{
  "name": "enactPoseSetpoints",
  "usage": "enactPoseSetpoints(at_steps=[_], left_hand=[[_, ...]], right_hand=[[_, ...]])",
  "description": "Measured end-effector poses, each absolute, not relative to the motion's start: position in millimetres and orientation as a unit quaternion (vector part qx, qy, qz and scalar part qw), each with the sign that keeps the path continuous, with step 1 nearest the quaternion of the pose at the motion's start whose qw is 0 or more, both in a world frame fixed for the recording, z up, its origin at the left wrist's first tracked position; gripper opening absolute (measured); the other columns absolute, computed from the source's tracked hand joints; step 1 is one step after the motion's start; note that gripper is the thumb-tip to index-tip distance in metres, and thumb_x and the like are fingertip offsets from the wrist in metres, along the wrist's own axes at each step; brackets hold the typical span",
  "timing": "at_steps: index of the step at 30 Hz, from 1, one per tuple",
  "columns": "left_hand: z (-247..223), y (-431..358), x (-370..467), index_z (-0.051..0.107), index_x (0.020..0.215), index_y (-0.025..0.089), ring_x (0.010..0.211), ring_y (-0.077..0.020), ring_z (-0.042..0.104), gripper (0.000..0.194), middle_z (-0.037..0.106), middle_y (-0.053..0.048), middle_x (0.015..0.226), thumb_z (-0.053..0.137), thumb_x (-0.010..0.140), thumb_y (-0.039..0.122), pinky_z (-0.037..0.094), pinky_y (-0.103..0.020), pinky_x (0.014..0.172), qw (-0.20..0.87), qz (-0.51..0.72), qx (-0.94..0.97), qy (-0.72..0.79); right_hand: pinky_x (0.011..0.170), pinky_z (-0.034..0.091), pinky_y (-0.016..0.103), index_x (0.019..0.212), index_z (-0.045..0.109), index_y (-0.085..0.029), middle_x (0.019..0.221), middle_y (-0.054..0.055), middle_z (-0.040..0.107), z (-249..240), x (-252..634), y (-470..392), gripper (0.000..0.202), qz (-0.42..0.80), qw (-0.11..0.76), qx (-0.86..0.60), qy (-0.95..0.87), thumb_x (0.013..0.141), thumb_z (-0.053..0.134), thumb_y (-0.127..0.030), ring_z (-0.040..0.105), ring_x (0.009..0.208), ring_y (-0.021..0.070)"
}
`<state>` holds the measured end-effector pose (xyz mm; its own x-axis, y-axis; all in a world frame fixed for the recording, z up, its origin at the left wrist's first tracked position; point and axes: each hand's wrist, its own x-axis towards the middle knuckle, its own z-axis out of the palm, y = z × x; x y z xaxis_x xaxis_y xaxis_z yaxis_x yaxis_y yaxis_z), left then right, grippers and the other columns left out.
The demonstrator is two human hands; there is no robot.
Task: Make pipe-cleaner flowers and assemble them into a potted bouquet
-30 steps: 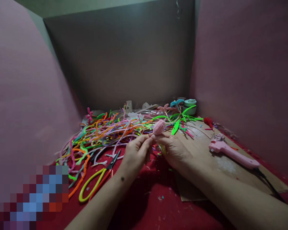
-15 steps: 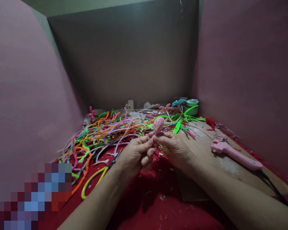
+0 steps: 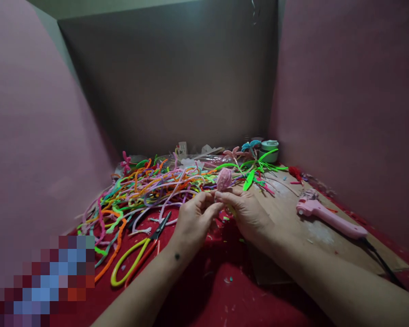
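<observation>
A pink, ridged bud of fuzzy pipe cleaner (image 3: pixel 224 179) stands upright just above my two hands. My right hand (image 3: pixel 250 211) pinches it near its base between thumb and fingers. From the other side, my left hand (image 3: pixel 196 218) is closed at the same spot, thumb and fingertips pressed in under the bud. The fingers cover whatever lies just below the bud. Left of my left hand lies a pair of scissors (image 3: pixel 129 263) with a yellow and a red handle, blades pointing away.
Tangled coloured pipe cleaners (image 3: pixel 150 190) heap up behind and left. A pink glue gun (image 3: pixel 330 220) rests on a brown board (image 3: pixel 276 263) at right. Pipe-cleaner flowers, green leaves (image 3: pixel 248 180) and a lidded jar (image 3: pixel 269 152) stand behind. Panels enclose the red cloth (image 3: pixel 204 299).
My left hand has turned, its lower fingers now tucked out of sight and its thumb nearer the right hand. More of the scissors shows. The view has shifted slightly.
</observation>
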<state>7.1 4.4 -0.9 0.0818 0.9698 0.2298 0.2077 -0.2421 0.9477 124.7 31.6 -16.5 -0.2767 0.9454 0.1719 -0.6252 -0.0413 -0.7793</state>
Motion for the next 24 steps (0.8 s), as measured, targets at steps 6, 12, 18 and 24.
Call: enactPoseSetpoints(at_steps=[6, 12, 18, 24], left_hand=[[-1, 2, 6, 0.057, 0.067, 0.017, 0.035, -0.0054, 0.041, 0.014, 0.046, 0.006, 0.046, 0.052, 0.079, 0.024, 0.033, -0.017, 0.038, 0.297, 0.474, 0.656, 0.507], [4, 6, 1, 0.050, 0.070, 0.016, 0.028, -0.0014, 0.030, 0.019, 0.048, 0.007, 0.050, 0.057, 0.078, 0.032, 0.029, -0.014, 0.027, 0.605, 0.460, 0.506, 0.408], [1, 11, -5, 0.053, 0.076, 0.013, 0.027, 0.0012, 0.013, 0.015, 0.038, 0.010, 0.048, 0.055, 0.079, 0.027, 0.026, -0.011, 0.022, 0.739, 0.424, 0.428, 0.301], [3, 8, 1, 0.054, 0.073, 0.014, 0.029, -0.0020, 0.035, 0.019, 0.048, 0.006, 0.052, 0.057, 0.078, 0.032, 0.034, -0.014, 0.028, 0.612, 0.447, 0.518, 0.396]], right_hand=[[0.060, 0.041, 0.026, 0.064, 0.066, -0.014, 0.064, 0.002, 0.064, -17, 124, 32, 0.011, 0.690, 0.553, -0.211, -0.418, 0.064, 0.069, -0.024, 0.055, 0.063, 0.0131], [0.055, 0.039, 0.025, 0.068, 0.067, -0.014, 0.061, 0.002, 0.063, -16, 127, 36, 0.016, 0.727, 0.505, -0.179, -0.429, 0.066, 0.069, -0.029, 0.053, 0.055, 0.0109], [0.056, 0.041, 0.021, 0.085, 0.069, -0.014, 0.064, 0.000, 0.062, -21, 128, 40, 0.022, 0.756, 0.477, -0.179, -0.411, 0.068, 0.068, -0.028, 0.056, 0.058, 0.0089], [0.051, 0.040, 0.023, 0.072, 0.067, -0.014, 0.057, 0.000, 0.060, -27, 125, 42, 0.019, 0.735, 0.503, -0.182, -0.417, 0.067, 0.067, -0.032, 0.052, 0.050, 0.0103]])
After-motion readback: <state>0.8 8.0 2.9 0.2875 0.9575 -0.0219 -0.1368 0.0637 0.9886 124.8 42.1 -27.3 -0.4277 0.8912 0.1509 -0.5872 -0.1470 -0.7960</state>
